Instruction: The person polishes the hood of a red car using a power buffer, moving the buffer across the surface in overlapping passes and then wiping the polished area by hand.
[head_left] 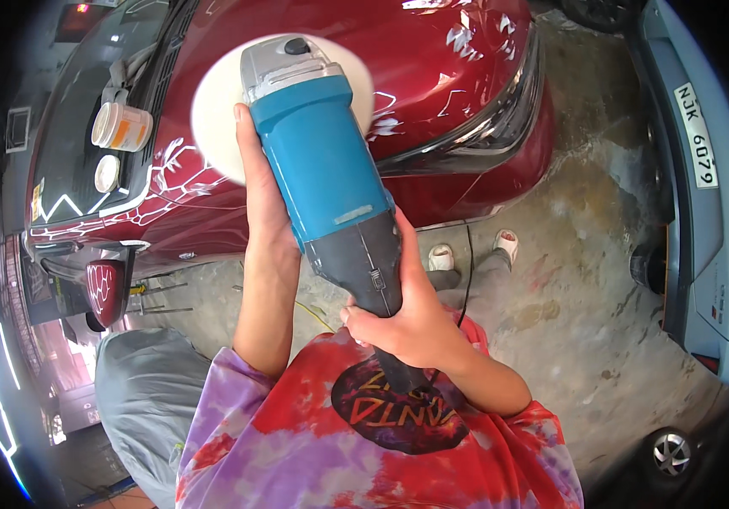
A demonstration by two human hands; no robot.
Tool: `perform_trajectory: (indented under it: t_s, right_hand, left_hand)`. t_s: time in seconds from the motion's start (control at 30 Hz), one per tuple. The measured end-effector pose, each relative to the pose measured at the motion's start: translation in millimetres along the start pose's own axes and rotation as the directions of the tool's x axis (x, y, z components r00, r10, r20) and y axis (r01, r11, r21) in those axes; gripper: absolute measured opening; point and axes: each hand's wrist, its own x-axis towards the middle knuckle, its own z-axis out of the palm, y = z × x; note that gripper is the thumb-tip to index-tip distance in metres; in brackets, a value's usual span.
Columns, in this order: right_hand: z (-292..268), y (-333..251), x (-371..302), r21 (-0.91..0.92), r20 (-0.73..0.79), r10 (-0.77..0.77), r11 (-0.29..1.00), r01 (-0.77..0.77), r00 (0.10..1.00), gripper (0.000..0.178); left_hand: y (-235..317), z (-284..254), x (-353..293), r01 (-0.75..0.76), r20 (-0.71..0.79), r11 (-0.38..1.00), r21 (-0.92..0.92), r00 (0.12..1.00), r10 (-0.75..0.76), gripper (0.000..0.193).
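A blue and black corded polisher (322,161) with a grey metal head is held in both my hands over the red car's hood (432,51). Its round white pad (216,110) lies over the hood near the windshield; whether it presses on the paint I cannot tell. My left hand (269,191) grips the left side of the blue body, thumb pointing up along it. Around the black rear handle, my right hand (407,310) is wrapped. A black cord (468,280) runs near the handle toward the floor.
On the windshield at left stand a white tub with an orange label (123,127) and a small white lid or cup (107,173). The side mirror (105,293) sticks out below. Grey fabric (144,399) bulks at lower left. A light blue vehicle (687,280) stands at right.
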Motion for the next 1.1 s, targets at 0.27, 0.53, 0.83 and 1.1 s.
perform_trajectory:
  t_s: [0.27,0.53,0.83,1.1]
  right_hand:
    - [12.2,11.8,8.6,-0.029,0.118,0.015,1.000,-0.012,0.993,0.108]
    - [55.9,3.0,41.9,0.021,0.380,0.353,0.921,-0.390,0.855,0.094]
    - [34.0,-70.1,41.3,-0.034,0.065,0.501,0.865,-0.500,0.863,0.073]
    - [8.4,-73.7,3.9,-0.044,-0.380,0.187,0.975,-0.220,0.906,0.047]
  left_hand:
    - [13.0,-42.2,-26.2,-0.020,0.071,0.990,-0.143,0.997,0.030,0.086]
    - [38.5,-106.9,-64.3,-0.242,-0.206,0.951,-0.194,0.958,0.202,0.089]
    - [17.7,-53.4,0.6,-0.194,-0.141,0.936,-0.295,0.977,0.158,0.086]
    - [-9.1,45.4,29.3,0.119,0.215,0.928,-0.353,0.976,-0.044,0.081]
